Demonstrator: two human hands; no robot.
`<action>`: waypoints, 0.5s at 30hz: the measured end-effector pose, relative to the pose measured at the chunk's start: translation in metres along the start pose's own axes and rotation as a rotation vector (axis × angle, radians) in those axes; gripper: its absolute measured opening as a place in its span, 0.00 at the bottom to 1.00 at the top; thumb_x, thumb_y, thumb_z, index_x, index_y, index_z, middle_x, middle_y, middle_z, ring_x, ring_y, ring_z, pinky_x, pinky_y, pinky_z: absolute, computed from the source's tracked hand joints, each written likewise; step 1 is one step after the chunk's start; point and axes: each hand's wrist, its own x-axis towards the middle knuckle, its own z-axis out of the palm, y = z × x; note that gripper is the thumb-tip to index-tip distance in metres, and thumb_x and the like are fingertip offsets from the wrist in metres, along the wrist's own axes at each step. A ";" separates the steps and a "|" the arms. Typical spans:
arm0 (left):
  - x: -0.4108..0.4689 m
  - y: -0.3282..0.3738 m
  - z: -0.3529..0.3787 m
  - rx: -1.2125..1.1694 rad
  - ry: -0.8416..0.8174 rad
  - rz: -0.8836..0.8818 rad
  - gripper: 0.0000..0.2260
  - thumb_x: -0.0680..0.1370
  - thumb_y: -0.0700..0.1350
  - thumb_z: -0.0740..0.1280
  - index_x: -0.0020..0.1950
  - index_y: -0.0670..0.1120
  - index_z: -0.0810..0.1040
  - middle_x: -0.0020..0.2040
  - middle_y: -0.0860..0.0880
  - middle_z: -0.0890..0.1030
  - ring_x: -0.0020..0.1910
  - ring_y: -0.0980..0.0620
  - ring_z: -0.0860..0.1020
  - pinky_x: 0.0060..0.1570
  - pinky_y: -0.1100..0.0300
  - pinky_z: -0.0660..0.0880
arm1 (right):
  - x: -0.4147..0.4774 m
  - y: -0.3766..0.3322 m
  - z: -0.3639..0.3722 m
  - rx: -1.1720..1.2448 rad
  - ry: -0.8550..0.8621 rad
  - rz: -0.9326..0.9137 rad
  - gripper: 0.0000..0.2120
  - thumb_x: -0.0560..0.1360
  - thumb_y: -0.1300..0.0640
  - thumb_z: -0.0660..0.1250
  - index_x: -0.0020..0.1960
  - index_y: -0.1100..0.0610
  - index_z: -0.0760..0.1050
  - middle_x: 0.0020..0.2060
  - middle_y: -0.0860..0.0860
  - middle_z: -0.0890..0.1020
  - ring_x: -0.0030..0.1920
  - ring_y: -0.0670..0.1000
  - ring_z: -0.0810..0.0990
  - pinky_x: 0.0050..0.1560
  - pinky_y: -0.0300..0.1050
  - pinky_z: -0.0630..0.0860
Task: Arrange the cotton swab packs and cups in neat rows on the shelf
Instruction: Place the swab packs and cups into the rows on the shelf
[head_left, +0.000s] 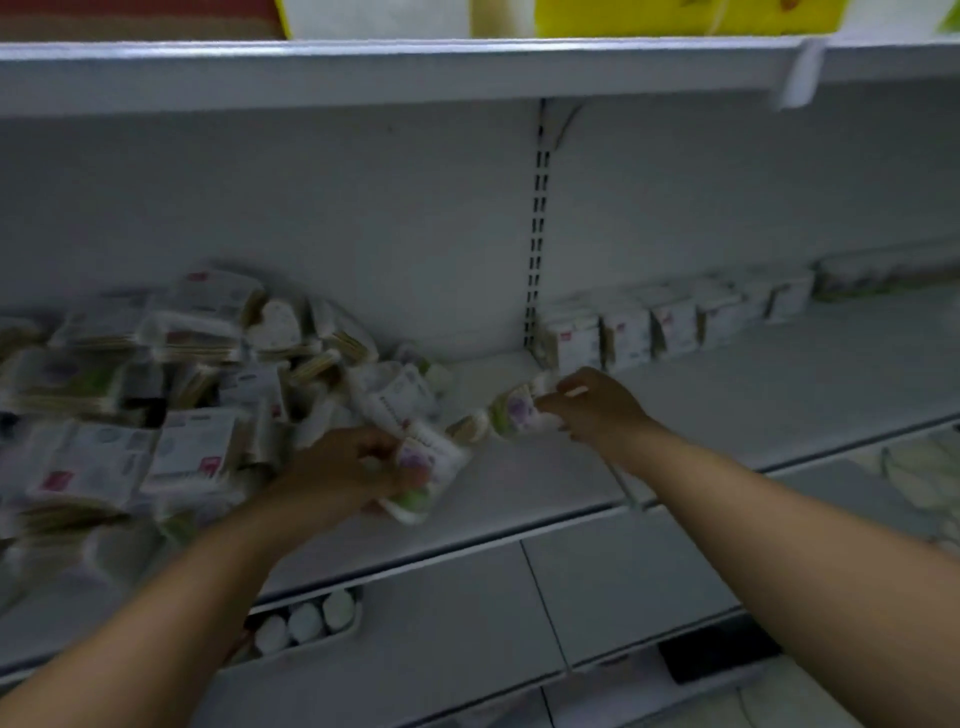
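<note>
Mostly we see blur: the whole view is smeared, so printing on the goods cannot be read. The heap of cotton swab packs (130, 405) at the left of the shelf (727, 415) is cut off by the picture's left edge, and its packs overlap so that we cannot count them. At the far right, a row of packs (670, 322) stands upright against the back wall, running from just beside the slotted upright (537, 234) into a blurred stretch that we cannot make out. The upper shelf (415, 67) hides most of what stands on it. Below the near edge, 3 white caps (306, 621) show, with the rest hidden.

Both forearms reach in from the near side. The left hand (337, 473) lies at the right fringe of the heap, back upward, fingers curled round a purple-printed container (431, 467) that tilts on the shelf; we cannot tell whether it is a cup or a pack. The right hand (597, 405) is further in and to the right, wrist bent down, fingertips pinching the right end of a second container (519, 410), which lies on its side between the 2 hands, near the row.
</note>
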 end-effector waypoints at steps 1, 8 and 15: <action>0.000 0.002 0.003 -0.053 -0.004 -0.010 0.34 0.45 0.67 0.78 0.43 0.47 0.83 0.40 0.47 0.85 0.39 0.52 0.83 0.35 0.61 0.79 | -0.001 0.003 -0.007 0.023 0.032 0.029 0.14 0.70 0.47 0.71 0.49 0.55 0.73 0.46 0.54 0.79 0.47 0.55 0.81 0.50 0.49 0.78; 0.010 0.044 0.066 -0.497 -0.041 -0.089 0.16 0.69 0.50 0.68 0.52 0.42 0.79 0.46 0.43 0.84 0.43 0.48 0.82 0.34 0.59 0.80 | -0.012 0.027 -0.071 0.291 0.107 0.240 0.12 0.75 0.52 0.66 0.43 0.61 0.74 0.47 0.62 0.81 0.39 0.58 0.80 0.42 0.48 0.81; 0.041 0.105 0.212 -0.782 -0.118 -0.214 0.08 0.78 0.43 0.62 0.51 0.39 0.76 0.40 0.42 0.85 0.39 0.46 0.82 0.40 0.51 0.80 | -0.031 0.077 -0.203 0.430 0.083 0.111 0.07 0.74 0.54 0.65 0.50 0.56 0.76 0.47 0.58 0.81 0.45 0.57 0.82 0.39 0.47 0.80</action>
